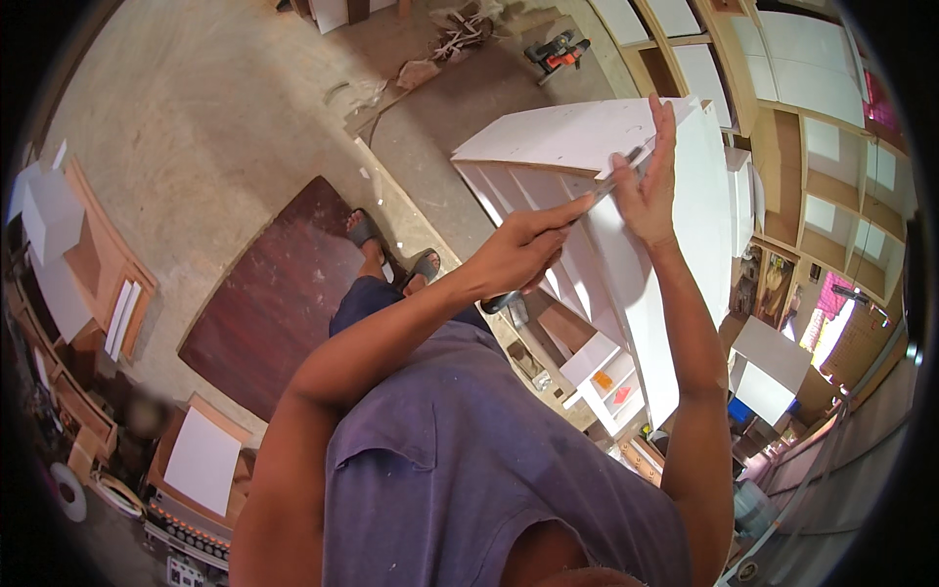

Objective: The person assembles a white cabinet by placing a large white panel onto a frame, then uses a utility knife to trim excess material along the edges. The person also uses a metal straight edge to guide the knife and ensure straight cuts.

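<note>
My left hand (523,252) is wrapped round a long narrow metal tool, apparently a file (603,189), with its forefinger stretched along it. Its black handle end shows below the fist. The tool slants up toward my right hand (648,201), whose fingers are stretched out straight, with the thumb apart beside the tool's dark far end. Under both hands stands a tall white cabinet (558,132) with open shelf compartments on its left side. The tool lies over the cabinet's upper front corner; whether it touches the edge is hidden by my right hand.
A dark red board (274,298) lies on the floor by my sandalled feet. Beyond the cabinet is a power tool (558,54) with orange parts. Wooden shelving with white panels (817,147) lines the right. Stacked boards (93,240) and a white sheet (202,452) are at left.
</note>
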A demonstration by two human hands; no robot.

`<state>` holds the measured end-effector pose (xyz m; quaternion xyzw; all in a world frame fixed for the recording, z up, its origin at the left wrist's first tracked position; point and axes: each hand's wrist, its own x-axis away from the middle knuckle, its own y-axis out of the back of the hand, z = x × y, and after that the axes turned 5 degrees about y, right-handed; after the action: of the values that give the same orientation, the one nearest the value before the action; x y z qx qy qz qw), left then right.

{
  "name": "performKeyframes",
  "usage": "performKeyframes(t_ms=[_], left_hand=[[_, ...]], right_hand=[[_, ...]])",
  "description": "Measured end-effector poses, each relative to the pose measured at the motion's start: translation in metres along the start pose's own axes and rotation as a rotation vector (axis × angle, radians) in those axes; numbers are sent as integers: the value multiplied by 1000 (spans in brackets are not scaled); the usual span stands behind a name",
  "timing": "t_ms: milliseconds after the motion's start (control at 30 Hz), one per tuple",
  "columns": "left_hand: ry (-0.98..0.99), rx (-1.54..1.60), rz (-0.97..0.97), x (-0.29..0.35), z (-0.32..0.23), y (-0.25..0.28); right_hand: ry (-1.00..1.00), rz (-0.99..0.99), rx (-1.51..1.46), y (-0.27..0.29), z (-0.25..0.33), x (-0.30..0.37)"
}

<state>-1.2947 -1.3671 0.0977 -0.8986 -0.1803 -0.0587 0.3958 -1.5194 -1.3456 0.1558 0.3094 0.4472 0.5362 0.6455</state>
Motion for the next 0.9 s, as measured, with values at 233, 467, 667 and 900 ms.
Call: performKeyframes(t_ms=[233,467,667,900], left_hand=[[46,-72,-104,25,57,36],[13,-104,-401,48,40,21],[-525,-996,-467,48,23,-41],[-383,-1561,-697,34,25,-58]], right_hand=[[168,91,-124,11,-2,4],[402,445,-148,25,23,1],[81,-133,-595,32,-26,9],[-53,-216,-483,27,-42,22]])
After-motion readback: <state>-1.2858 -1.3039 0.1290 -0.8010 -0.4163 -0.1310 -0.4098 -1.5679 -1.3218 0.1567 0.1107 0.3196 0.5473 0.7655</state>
